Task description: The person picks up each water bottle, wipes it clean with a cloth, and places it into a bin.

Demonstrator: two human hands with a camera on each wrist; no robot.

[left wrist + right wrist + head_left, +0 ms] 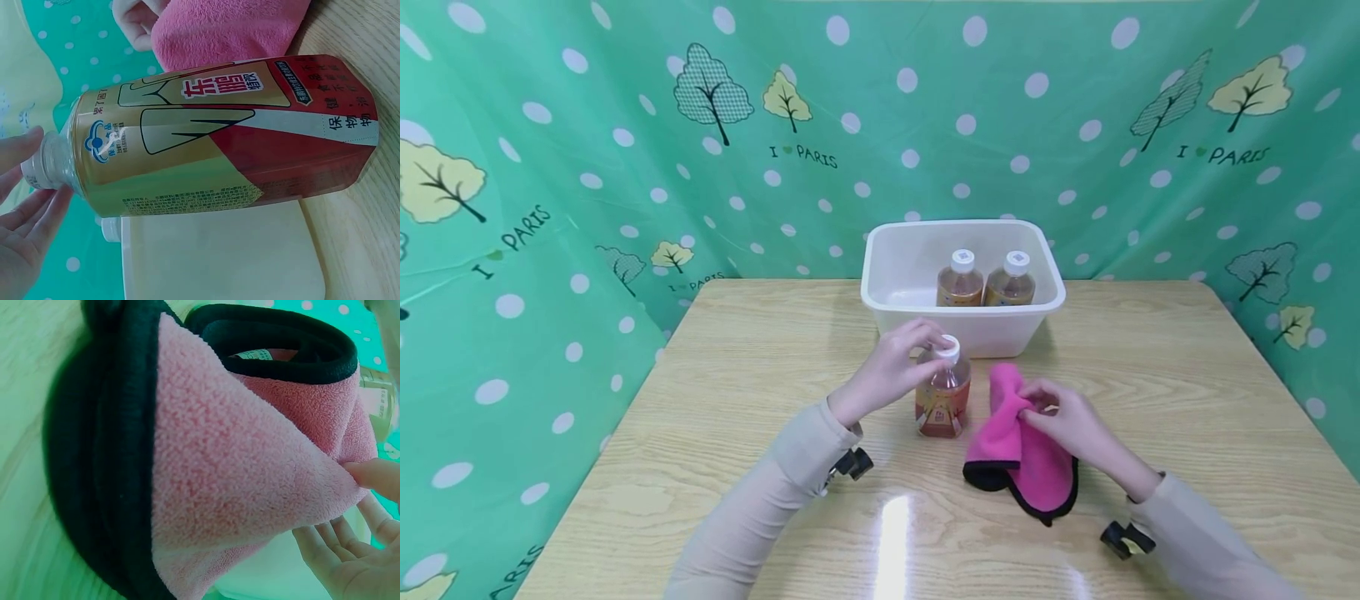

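Observation:
A drink bottle [942, 404] with a white cap and a gold-and-red label stands upright on the table. My left hand [898, 362] pinches it by the cap, thumb on one side and fingers on the other, as the left wrist view of the bottle [225, 137] shows. To its right, my right hand [1063, 421] pinches a pink cloth [1000, 429] with black edging. In the right wrist view the cloth [231, 469] rises to a peak between thumb and fingers, its lower part resting on the table.
Behind the hands stands a white plastic bin [955, 329]. Two similar capped bottles, one left [961, 279] and one right [1011, 281], stand inside it. A green dotted curtain [812, 167] hangs behind and beside the wooden table [737, 375].

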